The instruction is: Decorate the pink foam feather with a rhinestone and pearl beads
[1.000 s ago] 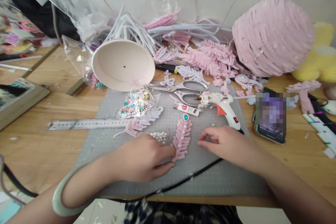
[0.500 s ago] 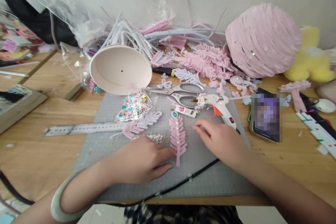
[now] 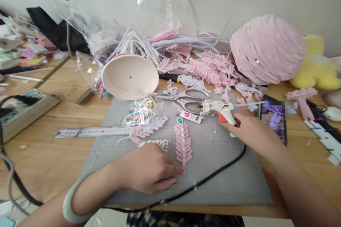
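Observation:
A pink pipe-cleaner feather (image 3: 183, 143) lies upright on the grey cutting mat, with a blue gem at its top and white pearls down its spine. My left hand (image 3: 151, 168) rests beside it, the index fingertip touching the lower end of its stem and the thumb apart. My right hand (image 3: 252, 131) is closed round the handle of a white hot glue gun (image 3: 226, 113) with an orange trigger. The gun's nozzle points left toward the scissors (image 3: 183, 97). A small white lighter (image 3: 189, 116) lies just above the feather.
Pearls (image 3: 160, 144), a tangle of gem strings (image 3: 141, 111), a pink-and-white pipe-cleaner piece (image 3: 149, 128) and a metal ruler (image 3: 90, 132) lie left. Behind stand a white bowl (image 3: 130, 78) and a pink wrapped ball (image 3: 268, 49). A phone (image 3: 274, 117) is at right; a black cord (image 3: 197, 184) crosses the mat.
My right hand has moved right from the mat to the glue gun and taken hold of its handle. My left index finger has slid down to the feather's stem end. The view has shifted slightly.

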### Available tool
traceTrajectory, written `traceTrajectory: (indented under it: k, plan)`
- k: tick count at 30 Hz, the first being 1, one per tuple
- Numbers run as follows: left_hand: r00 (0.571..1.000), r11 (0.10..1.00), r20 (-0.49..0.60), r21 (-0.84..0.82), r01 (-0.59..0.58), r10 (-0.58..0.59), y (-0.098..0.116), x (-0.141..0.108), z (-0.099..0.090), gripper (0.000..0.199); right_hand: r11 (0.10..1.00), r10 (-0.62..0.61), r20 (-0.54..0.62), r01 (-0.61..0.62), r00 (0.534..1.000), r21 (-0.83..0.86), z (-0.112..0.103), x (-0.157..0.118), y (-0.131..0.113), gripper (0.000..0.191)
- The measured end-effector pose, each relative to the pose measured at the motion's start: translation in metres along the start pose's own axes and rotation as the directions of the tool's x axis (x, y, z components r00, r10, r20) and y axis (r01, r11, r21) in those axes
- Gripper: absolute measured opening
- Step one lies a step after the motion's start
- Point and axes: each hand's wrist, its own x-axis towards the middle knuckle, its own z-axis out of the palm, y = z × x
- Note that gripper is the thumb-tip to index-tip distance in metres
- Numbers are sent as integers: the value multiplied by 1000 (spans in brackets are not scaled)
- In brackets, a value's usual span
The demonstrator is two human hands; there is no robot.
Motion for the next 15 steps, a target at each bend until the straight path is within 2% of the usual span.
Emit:
traceTrajectory:
  k: [4, 7, 9, 11, 13, 14, 15]
  plan:
    - [1000, 998, 19, 59, 20, -22, 2, 2, 1, 27, 996, 61, 9, -62, 998, 69, 0, 3, -1, 32]
    - [999, 996, 10, 88, 34, -35, 4, 3, 2, 28, 956, 79, -22, -69, 997, 284, -1, 5, 2, 24]
    - [999, 993, 3, 109, 44, -45, 5, 4, 2, 29, 849, 54, -26, -32, 998, 527, -2, 4, 2, 21]
    - [998, 990, 3, 128, 59, -60, 6, 5, 2, 32, 654, -3, -42, 34, 999, 755, -4, 3, 2, 21]
    - [998, 989, 3, 133, 69, -70, 6, 5, 3, 33, 492, -71, -83, 107, 994, 864, -6, -1, 1, 23]
    - [998, 989, 2, 130, 69, -70, 6, 5, 3, 33, 470, -94, -102, 135, 990, 873, -7, -4, 2, 23]
    - [998, 990, 2, 125, 68, -69, 6, 5, 3, 34, 489, -106, -113, 151, 988, 859, -7, -8, 2, 24]
